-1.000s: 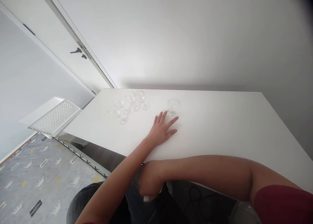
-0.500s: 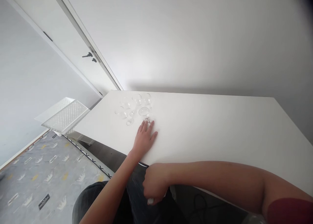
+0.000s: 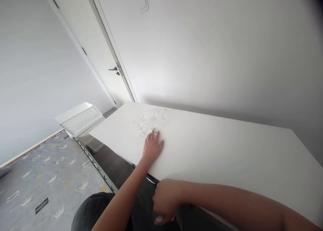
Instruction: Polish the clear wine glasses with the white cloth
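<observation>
My left hand [image 3: 153,146] lies palm down on the white table [image 3: 214,150], its fingers stretched forward and slightly spread. The fingertips touch or nearly touch the foot of a clear stemmed glass [image 3: 152,122]; whether they press on it cannot be told. Close around it stand several more stemmed glasses, among them one to the left [image 3: 137,123] and one behind [image 3: 154,113]. Below the near table edge my right hand [image 3: 165,200] is closed in a fist. Something small and whitish [image 3: 159,219] shows under its fingers; what it is stays hidden.
A white perforated rack [image 3: 82,121] stands past the table's left end. A grey mattress with crown prints [image 3: 55,177] lies at lower left. Behind are a wall and a white door with a dark handle [image 3: 113,69]. My knee [image 3: 92,209] is below the table.
The view has shifted, so the table and glasses sit lower and further right. My left hand remains beside the nearest glass; my right hand stays closed below the table edge.
</observation>
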### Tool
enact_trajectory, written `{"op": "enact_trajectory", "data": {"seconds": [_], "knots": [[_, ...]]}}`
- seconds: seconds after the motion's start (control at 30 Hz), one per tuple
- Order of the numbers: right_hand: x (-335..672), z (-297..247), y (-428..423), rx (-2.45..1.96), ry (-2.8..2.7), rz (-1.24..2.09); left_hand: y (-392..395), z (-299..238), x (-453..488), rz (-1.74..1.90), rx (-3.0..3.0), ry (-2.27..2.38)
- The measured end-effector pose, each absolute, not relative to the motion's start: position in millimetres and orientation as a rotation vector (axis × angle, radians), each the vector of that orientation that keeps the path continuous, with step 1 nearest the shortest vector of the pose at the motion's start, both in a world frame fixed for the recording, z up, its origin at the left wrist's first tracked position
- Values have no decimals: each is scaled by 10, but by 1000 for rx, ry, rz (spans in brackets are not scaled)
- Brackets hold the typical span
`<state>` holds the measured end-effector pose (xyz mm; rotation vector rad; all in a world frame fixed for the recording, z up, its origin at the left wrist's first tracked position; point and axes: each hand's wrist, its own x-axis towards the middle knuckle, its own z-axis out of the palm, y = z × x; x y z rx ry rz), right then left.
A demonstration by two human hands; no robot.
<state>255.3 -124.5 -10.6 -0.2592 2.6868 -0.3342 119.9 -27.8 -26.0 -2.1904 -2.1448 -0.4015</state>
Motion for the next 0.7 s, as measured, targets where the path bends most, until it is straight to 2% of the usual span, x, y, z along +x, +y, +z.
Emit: {"op": "enact_trajectory", "data": {"seconds": [0.1,0.2,0.27,0.37,0.43,0.7], "knots": [[2575,-161,-1159,-273,2779,-559,-298,-315,1196,-437,-2177,-2150],[2617,-189,-952,-315,2685,-1314,-311,-325,1202,-478,-2152,-2137],[2651,-181,-807,-83,2497,-1794,-321,-325,1204,-508,-2144,-2130],[2694,-161,-678,411,2303,-2246,-334,-335,1200,-555,-2139,-2130],[2714,-161,-653,542,2223,-2380,-340,-348,1195,-584,-2142,-2134],[2739,-238,-600,656,2010,-2431,-329,-400,1187,-661,-2170,-2170]]}}
